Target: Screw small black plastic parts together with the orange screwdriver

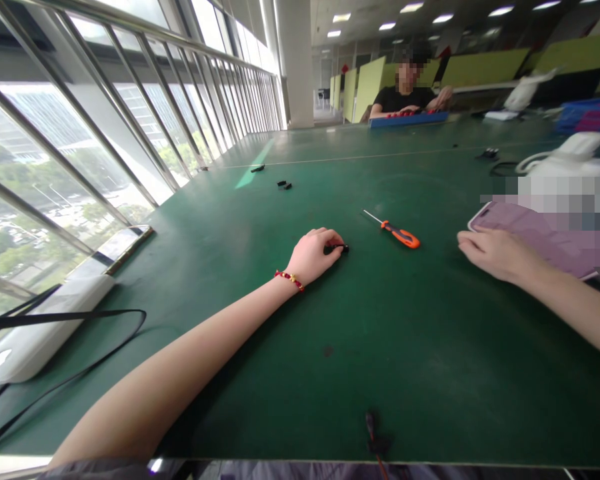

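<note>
My left hand, with a red and gold bracelet at the wrist, rests on the green table. Its thumb and fingers are closed around a small black part, mostly hidden by the fingers. To the right of it lies a screwdriver with an orange and black handle, its thin shaft pointing away to the left. My right hand is at the right, fingers curled, beside the near edge of a pinkish phone-like slab. Whether those fingers hold anything is hidden.
Small black pieces lie farther back. A black cable end is at the near edge. On the left are a white elongated device, black straps and a railing. Across the table a person sits behind a blue tray.
</note>
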`<control>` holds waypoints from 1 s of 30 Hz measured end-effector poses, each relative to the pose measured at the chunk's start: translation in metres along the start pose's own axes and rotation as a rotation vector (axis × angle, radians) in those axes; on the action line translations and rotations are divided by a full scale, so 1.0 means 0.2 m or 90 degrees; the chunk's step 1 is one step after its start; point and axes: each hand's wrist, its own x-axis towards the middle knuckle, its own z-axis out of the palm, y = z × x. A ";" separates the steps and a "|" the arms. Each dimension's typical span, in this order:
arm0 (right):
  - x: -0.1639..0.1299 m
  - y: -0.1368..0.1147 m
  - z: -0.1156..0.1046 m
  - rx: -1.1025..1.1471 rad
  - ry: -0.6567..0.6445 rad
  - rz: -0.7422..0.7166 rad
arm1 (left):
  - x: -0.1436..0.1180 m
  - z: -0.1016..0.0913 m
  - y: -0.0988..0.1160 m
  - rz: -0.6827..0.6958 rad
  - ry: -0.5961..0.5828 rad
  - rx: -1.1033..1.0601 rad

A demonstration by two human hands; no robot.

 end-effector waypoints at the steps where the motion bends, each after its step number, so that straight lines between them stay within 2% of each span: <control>1: 0.00 0.00 0.00 0.004 0.002 -0.001 | 0.00 0.00 0.00 -0.001 0.001 0.000; 8: -0.03 0.00 -0.01 0.006 0.036 -0.057 | 0.00 0.00 0.00 -0.003 0.003 -0.034; 10: -0.03 0.01 -0.02 -0.003 0.074 -0.090 | 0.00 0.00 0.00 -0.003 0.005 -0.041; 13: -0.03 0.07 -0.07 -0.070 0.242 -0.124 | 0.00 0.00 0.00 -0.006 0.013 -0.049; 15: -0.04 0.12 -0.10 -0.157 0.362 -0.067 | 0.00 0.00 0.00 -0.005 0.016 -0.054; 16: -0.04 0.15 -0.12 -0.183 0.394 -0.052 | 0.00 0.00 0.00 -0.004 0.017 -0.056; 18: -0.05 0.19 -0.14 -0.193 0.399 -0.078 | 0.00 0.01 -0.01 -0.003 0.017 -0.057; 21: -0.04 0.22 -0.15 -0.186 0.353 -0.122 | 0.00 0.01 -0.01 -0.006 0.015 -0.056; 30: 0.04 0.24 -0.11 -0.213 0.304 -0.128 | 0.01 0.01 -0.01 -0.010 0.010 -0.060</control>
